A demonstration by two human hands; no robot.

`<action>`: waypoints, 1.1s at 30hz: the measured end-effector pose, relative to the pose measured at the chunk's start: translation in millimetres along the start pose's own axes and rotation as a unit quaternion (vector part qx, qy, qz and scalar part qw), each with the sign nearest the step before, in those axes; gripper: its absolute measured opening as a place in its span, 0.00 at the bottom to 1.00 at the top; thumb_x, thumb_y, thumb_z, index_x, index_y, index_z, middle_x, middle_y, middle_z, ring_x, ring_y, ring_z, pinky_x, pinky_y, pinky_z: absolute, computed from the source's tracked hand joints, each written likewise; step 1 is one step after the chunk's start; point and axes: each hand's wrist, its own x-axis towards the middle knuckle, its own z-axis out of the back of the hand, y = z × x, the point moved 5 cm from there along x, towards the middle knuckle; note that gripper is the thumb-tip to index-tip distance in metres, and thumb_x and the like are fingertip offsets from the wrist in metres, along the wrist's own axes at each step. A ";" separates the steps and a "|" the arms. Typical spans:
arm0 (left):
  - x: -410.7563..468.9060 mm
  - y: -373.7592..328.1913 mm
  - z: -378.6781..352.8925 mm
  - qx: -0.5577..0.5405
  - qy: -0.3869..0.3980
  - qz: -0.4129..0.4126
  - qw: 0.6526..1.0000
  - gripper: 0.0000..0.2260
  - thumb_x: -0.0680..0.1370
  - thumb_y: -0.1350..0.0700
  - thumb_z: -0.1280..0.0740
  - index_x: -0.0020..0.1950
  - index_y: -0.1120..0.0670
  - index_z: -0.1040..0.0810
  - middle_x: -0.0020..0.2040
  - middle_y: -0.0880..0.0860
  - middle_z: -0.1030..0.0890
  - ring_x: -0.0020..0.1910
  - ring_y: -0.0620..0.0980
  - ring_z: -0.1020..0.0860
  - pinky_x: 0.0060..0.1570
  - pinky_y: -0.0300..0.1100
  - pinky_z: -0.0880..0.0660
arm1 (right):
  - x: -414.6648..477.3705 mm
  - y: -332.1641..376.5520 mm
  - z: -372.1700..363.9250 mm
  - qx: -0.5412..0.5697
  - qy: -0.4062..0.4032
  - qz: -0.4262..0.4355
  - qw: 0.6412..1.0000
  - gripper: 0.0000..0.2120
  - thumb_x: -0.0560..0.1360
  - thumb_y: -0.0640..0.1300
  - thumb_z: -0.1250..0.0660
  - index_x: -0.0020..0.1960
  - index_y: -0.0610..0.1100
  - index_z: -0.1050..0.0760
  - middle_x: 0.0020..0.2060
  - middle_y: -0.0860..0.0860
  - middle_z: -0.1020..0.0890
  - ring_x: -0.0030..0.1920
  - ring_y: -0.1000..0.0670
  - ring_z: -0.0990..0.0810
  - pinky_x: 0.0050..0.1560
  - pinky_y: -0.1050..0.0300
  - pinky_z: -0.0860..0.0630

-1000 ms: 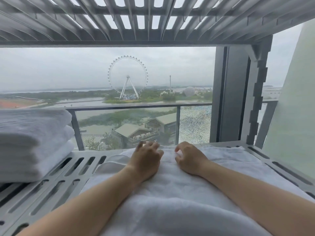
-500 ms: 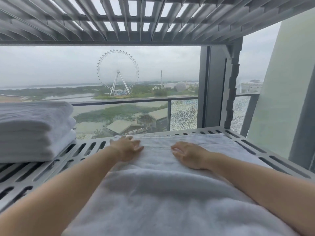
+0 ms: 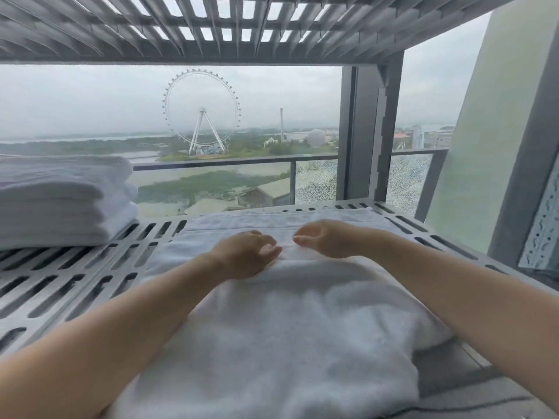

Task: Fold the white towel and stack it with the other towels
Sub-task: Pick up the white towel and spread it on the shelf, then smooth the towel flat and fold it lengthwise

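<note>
1. Towel of white terry cloth (image 3: 287, 328) lies spread on the grey slotted metal shelf (image 3: 90, 276), right of centre.
2. Left hand (image 3: 245, 255) and right hand (image 3: 328, 240) rest on it close together, fingers loosely curled, gripping nothing.
3. Stack of folded white towels (image 3: 60, 201) sits at the shelf's left end.

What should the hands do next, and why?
Probably grasp the far edge of the white towel and fold it back: it lies spread on the slotted shelf, the left hand and right hand sit curled mid-towel, and the folded stack waits left.
</note>
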 end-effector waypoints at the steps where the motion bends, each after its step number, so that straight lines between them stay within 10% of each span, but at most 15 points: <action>1: -5.2 -4.3 4.4 0.004 -0.007 0.000 1.000 0.17 0.80 0.44 0.47 0.63 0.48 0.26 0.64 0.51 0.25 0.64 0.51 0.29 0.64 0.49 0.33 | -7.1 2.3 5.4 0.021 -0.013 0.013 1.000 0.17 0.79 0.52 0.43 0.64 0.47 0.27 0.62 0.50 0.23 0.62 0.49 0.27 0.61 0.58 0.35; 14: -92.3 -147.3 4.6 -0.069 -0.042 -0.112 0.991 0.15 0.79 0.47 0.41 0.64 0.47 0.27 0.64 0.45 0.24 0.61 0.44 0.27 0.61 0.40 0.32 | -160.4 -3.1 20.3 -0.022 -0.194 0.161 0.967 0.06 0.72 0.46 0.30 0.49 0.47 0.21 0.43 0.56 0.22 0.43 0.57 0.24 0.42 0.73 0.34; 25: -140.9 -180.8 5.6 -0.037 -0.066 -0.122 0.990 0.25 0.67 0.41 0.29 0.63 0.42 0.27 0.60 0.41 0.24 0.57 0.40 0.26 0.56 0.39 0.30 | -232.2 -16.9 10.3 -0.007 -0.218 0.156 0.963 0.02 0.71 0.47 0.30 0.42 0.52 0.23 0.40 0.58 0.25 0.39 0.56 0.25 0.39 0.56 0.26; 33: -134.8 -163.0 21.8 -0.157 -0.238 0.020 0.958 0.09 0.76 0.49 0.35 0.54 0.49 0.23 0.45 0.52 0.18 0.46 0.52 0.22 0.42 0.40 0.32 | -230.8 -4.8 2.8 0.011 -0.246 0.157 0.957 0.18 0.69 0.49 0.29 0.58 0.46 0.23 0.52 0.53 0.23 0.48 0.53 0.23 0.48 0.56 0.26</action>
